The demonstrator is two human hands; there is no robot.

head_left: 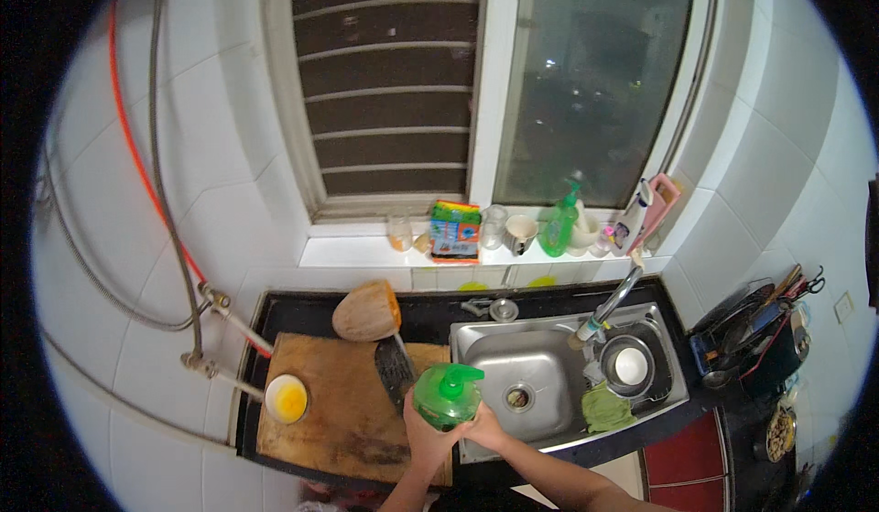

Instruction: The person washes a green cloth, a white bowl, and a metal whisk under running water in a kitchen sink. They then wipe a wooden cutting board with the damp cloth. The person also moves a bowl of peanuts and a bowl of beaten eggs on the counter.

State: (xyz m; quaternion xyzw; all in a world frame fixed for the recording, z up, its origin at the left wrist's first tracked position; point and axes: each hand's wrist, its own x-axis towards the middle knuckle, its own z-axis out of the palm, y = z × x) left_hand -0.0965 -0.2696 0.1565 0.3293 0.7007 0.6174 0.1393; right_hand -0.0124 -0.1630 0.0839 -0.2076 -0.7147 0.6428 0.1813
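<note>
A green plastic pump bottle (437,407) is held up between my two hands, over the right edge of the wooden cutting board (329,402). Its pump nozzle points to the right. My left hand (426,440) wraps the bottle from the left, and my right hand (486,428) grips its right side. Beyond the hands lies a cleaver with a dark blade (391,369), partly hidden by the bottle and my left hand. Behind it rests a cut pumpkin piece (364,311). A white bowl (271,400) holding something yellow, apparently egg, stands on the board's left side.
To the right is a stainless steel sink (474,347) with a faucet (618,292), a pan (608,357) holding a white bowl (630,366), and a green cloth (608,407). Jars, a mug (522,234) and another green pump bottle (562,227) line the windowsill. Utensils (762,326) stand far right.
</note>
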